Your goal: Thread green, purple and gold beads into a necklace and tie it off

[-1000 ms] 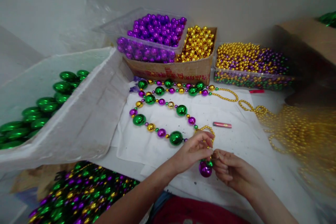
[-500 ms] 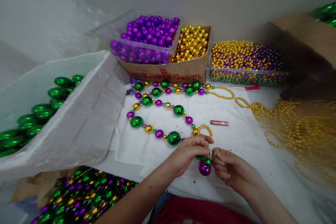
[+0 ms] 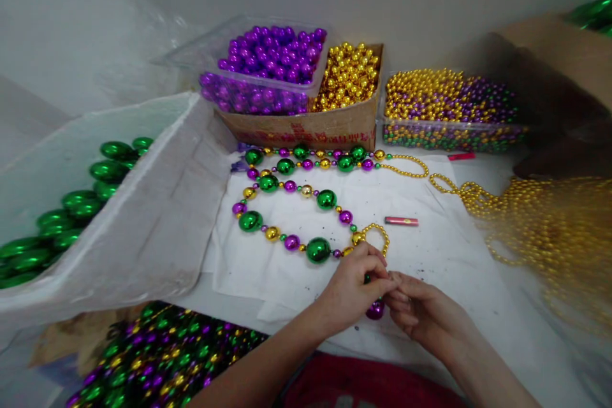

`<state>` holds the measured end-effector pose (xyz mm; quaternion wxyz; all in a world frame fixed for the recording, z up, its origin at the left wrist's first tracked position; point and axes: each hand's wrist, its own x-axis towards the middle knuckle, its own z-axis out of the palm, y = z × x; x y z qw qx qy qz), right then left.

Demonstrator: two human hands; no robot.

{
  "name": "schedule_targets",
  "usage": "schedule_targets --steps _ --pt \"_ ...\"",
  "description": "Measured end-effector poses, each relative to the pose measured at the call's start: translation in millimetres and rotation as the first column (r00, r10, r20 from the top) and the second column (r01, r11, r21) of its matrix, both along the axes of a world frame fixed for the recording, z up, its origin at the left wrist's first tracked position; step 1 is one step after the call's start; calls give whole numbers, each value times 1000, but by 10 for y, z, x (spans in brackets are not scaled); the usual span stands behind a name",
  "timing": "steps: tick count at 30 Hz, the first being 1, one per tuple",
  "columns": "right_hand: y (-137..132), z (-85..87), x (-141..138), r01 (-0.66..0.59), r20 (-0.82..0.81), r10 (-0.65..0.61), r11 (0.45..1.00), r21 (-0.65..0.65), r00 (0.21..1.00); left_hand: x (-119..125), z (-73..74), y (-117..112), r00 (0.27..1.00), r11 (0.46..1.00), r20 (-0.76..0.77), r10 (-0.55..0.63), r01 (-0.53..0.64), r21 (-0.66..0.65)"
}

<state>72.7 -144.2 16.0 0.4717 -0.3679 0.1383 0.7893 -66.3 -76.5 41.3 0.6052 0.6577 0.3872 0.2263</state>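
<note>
A bead necklace [image 3: 291, 243] of green, purple and gold balls lies looped on a white cloth [image 3: 282, 274], with a small ring of gold beads [image 3: 386, 237] at its near right end. That end runs into my left hand [image 3: 354, 284], whose fingers are closed around it. My right hand [image 3: 421, 309] is pinched shut, its fingertips meeting those of my left. What lies between the fingertips is too small and hidden to name. A purple ball [image 3: 375, 310] shows between the hands, with a bit of green above it, partly covered by fingers.
A red lighter [image 3: 401, 221] lies beyond my hands. Behind are a tub of purple balls [image 3: 272, 57], a carton [image 3: 296, 131] with gold balls and a bin of small beads [image 3: 444, 102]. Gold bead strands [image 3: 554, 229] heap at right; a white box [image 3: 191, 204] stands left.
My left hand has shifted slightly right, and its fingertips have come together with those of my right hand. Less of the purple ball shows now.
</note>
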Motion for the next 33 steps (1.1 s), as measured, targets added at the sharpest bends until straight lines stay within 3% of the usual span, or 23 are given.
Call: schedule_targets --steps 2,5,6,8,14,21,23,25,28,33 --pt "3 18 8 -19 -19 20 999 50 1000 -21 -23 37 990 967 135 41 -5 -256" --pt "14 45 31 -64 -53 70 993 103 996 -59 -57 110 920 762 342 194 79 -643" --pt "18 53 39 -67 -63 74 992 104 995 -68 -64 129 890 705 390 237 118 -699" --pt "25 64 51 -46 -86 53 996 82 995 -76 -68 148 851 673 448 276 162 -722" --pt "20 62 83 16 -139 -24 998 -53 990 -72 -49 89 936 778 326 133 105 -619" --pt "-34 -3 58 -9 93 3 998 58 996 25 -133 1 985 854 164 46 46 -518" --pt "-44 -11 43 -54 171 35 993 108 985 50 -119 -5 999 932 51 -2 20 -362" --pt "-53 -9 38 -103 239 71 987 125 968 60 -72 1 995 994 -84 -47 39 -99" --pt "-60 12 55 -168 302 122 977 129 945 59 22 21 971 966 -217 -98 145 214" --pt "-45 74 86 -206 381 139 968 142 914 91 119 41 931 913 -330 -157 264 311"
